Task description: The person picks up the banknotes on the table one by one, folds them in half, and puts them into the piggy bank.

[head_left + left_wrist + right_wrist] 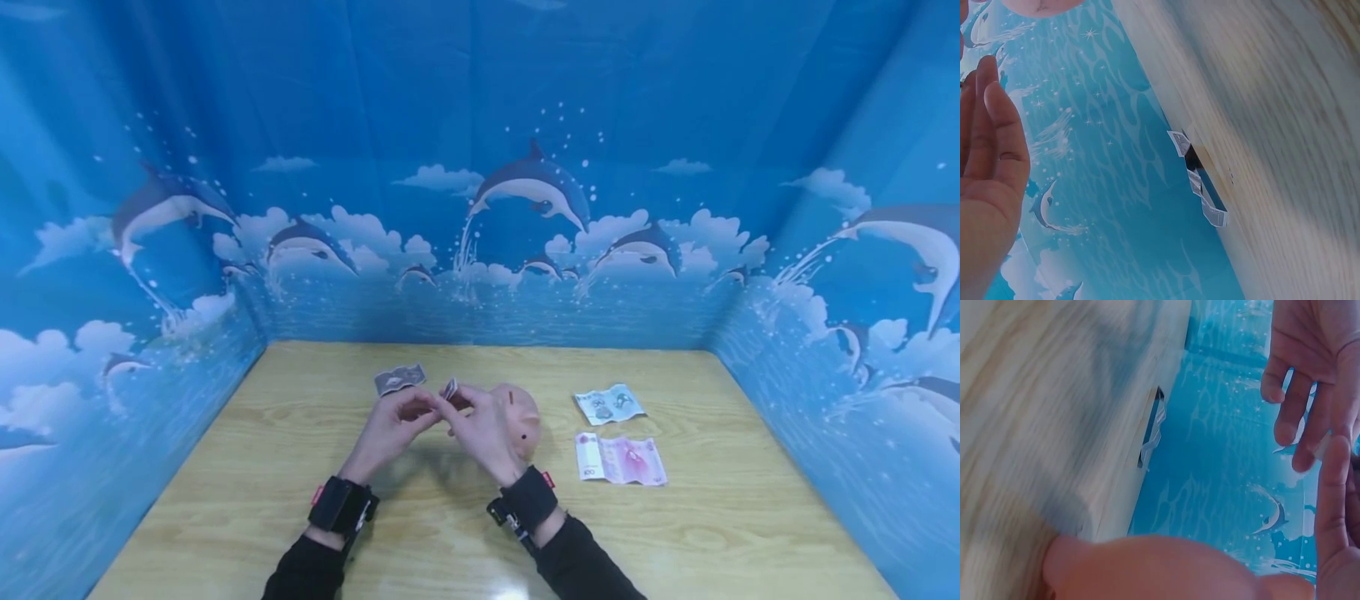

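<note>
Folding: the step in hand seems to be shaping a small folded note (450, 388); doing it well is probably calling for one steady pinch while the other fingertips are pressing the crease flat and keeping the edges even
Springiness: thin paper is likely wanting to spring open, so an easing grip is risking a loose packet; light, close fingertip pressure is seeming safer than pulling
Right hand: is pinching the folded note between thumb and fingers, the gap narrow, (482, 427) being the middle of the hand
Left hand: (392, 427) is meeting the right fingertips and seemingly pinching the note's near side, the exact contact being partly hidden
Folded note: is sitting at the fingertips where both hands are meeting, its end poking up above the right thumb
Piggy bank: (517, 417) is sitting just beside the right hand, on its outer side, with its slot facing up; whether hand and bank are touching is not showing
Grey note: (400, 379) is lying creased just beyond the left fingers
Pink note: (621, 460) is lying well apart, out to the right of the right hand
Green note: (611, 404) is lying right of the right hand too, just past the pink note
Dolphin curtain: (472, 308) is hanging farthest off, beyond both hands
</note>
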The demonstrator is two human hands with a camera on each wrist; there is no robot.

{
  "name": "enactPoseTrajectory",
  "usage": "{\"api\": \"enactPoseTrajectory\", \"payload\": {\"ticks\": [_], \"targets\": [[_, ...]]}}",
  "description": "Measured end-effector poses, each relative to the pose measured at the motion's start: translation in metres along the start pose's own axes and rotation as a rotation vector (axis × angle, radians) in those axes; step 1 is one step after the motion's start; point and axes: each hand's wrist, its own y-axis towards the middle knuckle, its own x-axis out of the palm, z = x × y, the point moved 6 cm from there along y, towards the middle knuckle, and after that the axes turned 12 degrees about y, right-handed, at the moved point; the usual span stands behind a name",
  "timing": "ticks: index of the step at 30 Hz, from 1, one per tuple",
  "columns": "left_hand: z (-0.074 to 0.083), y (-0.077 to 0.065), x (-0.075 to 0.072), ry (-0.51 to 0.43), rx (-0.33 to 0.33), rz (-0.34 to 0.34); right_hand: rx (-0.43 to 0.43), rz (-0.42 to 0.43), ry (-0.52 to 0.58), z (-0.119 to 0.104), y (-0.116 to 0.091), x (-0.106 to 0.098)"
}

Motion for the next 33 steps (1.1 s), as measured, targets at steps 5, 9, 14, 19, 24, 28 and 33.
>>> {"api": "enactPoseTrajectory", "payload": {"ticks": [5, 9, 14, 19, 24, 28, 33], "targets": [[0.002, 0.001, -0.001, 0.027, 0.059, 0.031, -0.039, -0.011, -0.074, -0.003, -0.001, -0.003], [-0.006, 0.002, 0.003, 0.038, 0.071, 0.056, -0.044, -0.012, -0.136, -0.005, -0.001, -0.005], [-0.004, 0.002, 0.005, 0.072, 0.057, 0.059, -0.052, -0.011, -0.179, -0.011, -0.003, -0.012], [-0.004, 0.002, 0.008, 0.064, 0.047, 0.048, -0.024, -0.009, -0.136, -0.014, -0.005, -0.018], [-0.005, 0.002, 0.01, 0.044, 0.044, 0.048, -0.024, -0.021, -0.154, -0.013, -0.007, -0.022], [-0.003, 0.003, 0.012, 0.044, 0.06, 0.056, -0.086, 0.016, -0.27, -0.014, -0.009, -0.03], [-0.003, 0.005, 0.019, 0.023, 0.03, 0.063, -0.189, 0.036, -0.276, -0.016, -0.012, -0.048]]}}
